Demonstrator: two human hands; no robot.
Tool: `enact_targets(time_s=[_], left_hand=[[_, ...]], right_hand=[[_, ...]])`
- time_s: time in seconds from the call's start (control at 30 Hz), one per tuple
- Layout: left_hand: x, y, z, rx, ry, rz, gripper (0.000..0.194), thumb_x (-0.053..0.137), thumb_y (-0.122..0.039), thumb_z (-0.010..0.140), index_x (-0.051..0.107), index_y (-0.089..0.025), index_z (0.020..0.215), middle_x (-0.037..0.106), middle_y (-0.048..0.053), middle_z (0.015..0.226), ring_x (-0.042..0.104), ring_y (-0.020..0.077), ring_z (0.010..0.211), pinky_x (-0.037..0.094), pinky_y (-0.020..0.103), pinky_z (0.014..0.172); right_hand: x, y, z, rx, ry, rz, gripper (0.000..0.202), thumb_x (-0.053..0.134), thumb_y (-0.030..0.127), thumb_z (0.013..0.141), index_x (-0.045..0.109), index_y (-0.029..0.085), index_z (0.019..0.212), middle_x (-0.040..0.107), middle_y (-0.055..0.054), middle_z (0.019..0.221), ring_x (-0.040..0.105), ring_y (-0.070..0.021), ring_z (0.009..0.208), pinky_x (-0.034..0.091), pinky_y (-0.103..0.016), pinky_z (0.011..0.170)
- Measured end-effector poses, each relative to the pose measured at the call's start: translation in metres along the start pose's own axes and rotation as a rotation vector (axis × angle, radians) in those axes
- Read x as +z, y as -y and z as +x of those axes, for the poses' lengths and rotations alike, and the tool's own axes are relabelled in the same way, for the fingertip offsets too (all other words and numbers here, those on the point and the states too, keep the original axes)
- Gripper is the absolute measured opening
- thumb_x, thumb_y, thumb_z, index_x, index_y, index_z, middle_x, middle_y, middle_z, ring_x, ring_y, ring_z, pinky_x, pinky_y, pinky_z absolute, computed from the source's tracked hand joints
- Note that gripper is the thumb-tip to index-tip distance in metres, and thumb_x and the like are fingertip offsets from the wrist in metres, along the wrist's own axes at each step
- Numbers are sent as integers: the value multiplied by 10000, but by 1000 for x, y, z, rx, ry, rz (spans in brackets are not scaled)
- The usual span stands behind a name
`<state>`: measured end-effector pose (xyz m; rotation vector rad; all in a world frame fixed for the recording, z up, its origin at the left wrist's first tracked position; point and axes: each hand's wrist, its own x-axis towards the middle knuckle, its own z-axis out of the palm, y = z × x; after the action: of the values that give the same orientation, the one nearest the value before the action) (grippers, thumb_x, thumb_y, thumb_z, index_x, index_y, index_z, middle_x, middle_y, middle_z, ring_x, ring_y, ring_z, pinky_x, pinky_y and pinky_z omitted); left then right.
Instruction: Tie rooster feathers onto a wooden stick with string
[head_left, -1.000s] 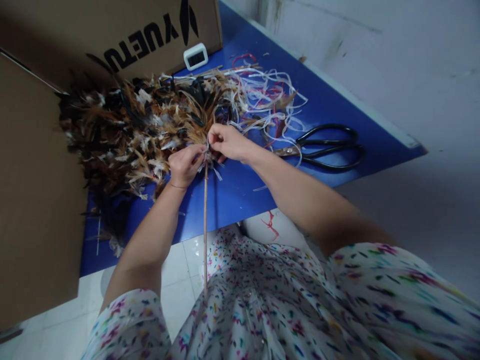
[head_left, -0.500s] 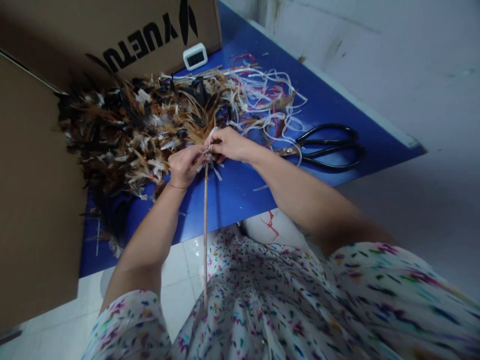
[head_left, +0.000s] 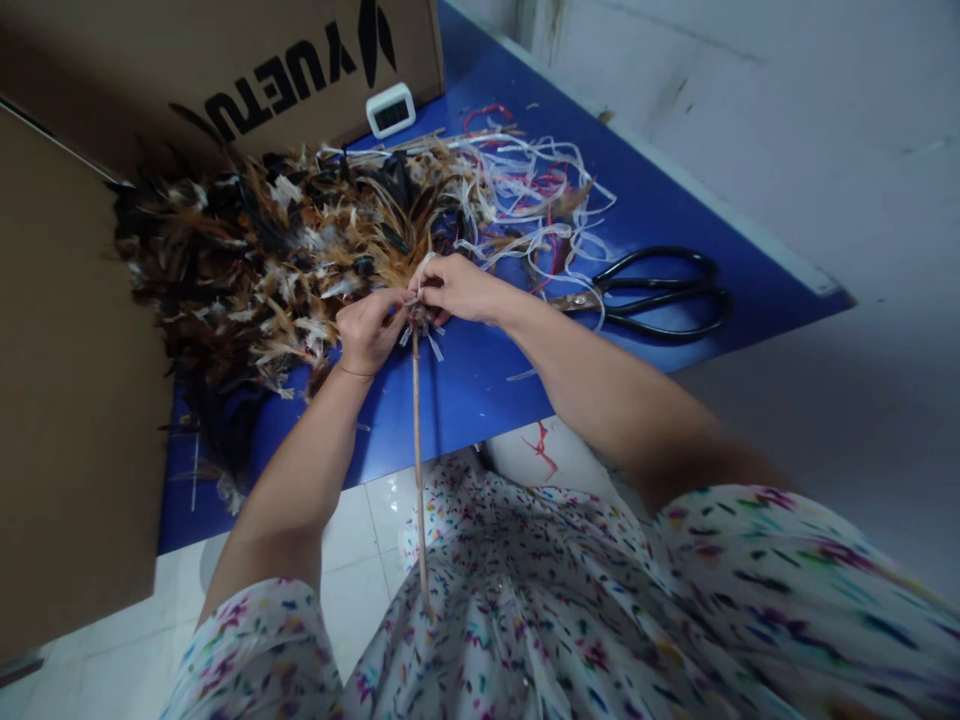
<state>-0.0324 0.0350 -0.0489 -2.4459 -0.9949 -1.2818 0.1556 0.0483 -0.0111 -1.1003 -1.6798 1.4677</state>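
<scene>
Both my hands meet at the upper end of a thin wooden stick (head_left: 418,440), where brown feathers (head_left: 401,265) are bound with white plastic string (head_left: 429,262). My left hand (head_left: 369,325) pinches at the binding from the left, thumb and finger together. From the right, my right hand (head_left: 457,288) has its fingers closed on the white string. The knot itself is mostly hidden by my fingers. Short cut ends of string stick out below them. The stick's lower end rests against my patterned clothing.
A large heap of feather bundles (head_left: 247,270) covers the left of the blue table (head_left: 480,400). Loose white and red strings (head_left: 532,185) lie behind my right hand. Black-handled scissors (head_left: 660,295) lie at right. A small white digital clock (head_left: 391,110) stands before a cardboard box (head_left: 300,60).
The stick's lower end has swung slightly to the right. Both hands stay at the binding, with only tiny finger movement.
</scene>
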Motion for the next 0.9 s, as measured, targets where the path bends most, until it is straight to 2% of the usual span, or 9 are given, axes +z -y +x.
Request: enact_targets(time_s=[0.1, 0.37, 0.57, 0.73, 0.9], left_hand=[[1, 1, -1, -12, -13, -2, 89, 659, -277, 870, 656, -189, 879, 769, 12, 839, 720, 108, 721, 519, 189, 648], [4, 2, -5, -206, 10, -54, 164, 663, -356, 860, 658, -197, 902, 736, -6, 797, 691, 101, 660, 537, 197, 632], [9, 3, -5, -472, -37, -278, 345, 736, -475, 781, 553, -208, 901, 706, -5, 797, 707, 134, 717, 577, 257, 683], [8, 6, -3, -572, -13, -402, 477, 801, -515, 700, 487, -212, 893, 681, -12, 788, 700, 134, 736, 581, 267, 707], [5, 4, 1, -688, -11, -531, 525, 834, -526, 642, 472, -214, 859, 649, -37, 733, 669, 117, 647, 576, 249, 634]], right_hand=[[0, 0, 1, 3, -15, -27, 227, 491, -23, 873, 542, 170, 765, 555, 32, 599, 577, -92, 517, 520, -198, 486], [-3, 3, 0, 58, 28, 26, 254, 475, -13, 886, 526, 173, 720, 564, 25, 580, 589, -101, 520, 542, -216, 528], [-6, 3, -1, 109, 33, 28, 267, 479, -16, 886, 512, 174, 702, 570, 18, 553, 602, -106, 528, 569, -221, 551], [-10, 4, -3, 141, 38, 20, 262, 491, -3, 896, 518, 176, 707, 591, 5, 562, 638, -118, 549, 597, -233, 564], [-14, 4, -4, 131, -1, -25, 237, 592, 21, 867, 543, 177, 695, 587, 10, 519, 644, -130, 515, 584, -225, 505]])
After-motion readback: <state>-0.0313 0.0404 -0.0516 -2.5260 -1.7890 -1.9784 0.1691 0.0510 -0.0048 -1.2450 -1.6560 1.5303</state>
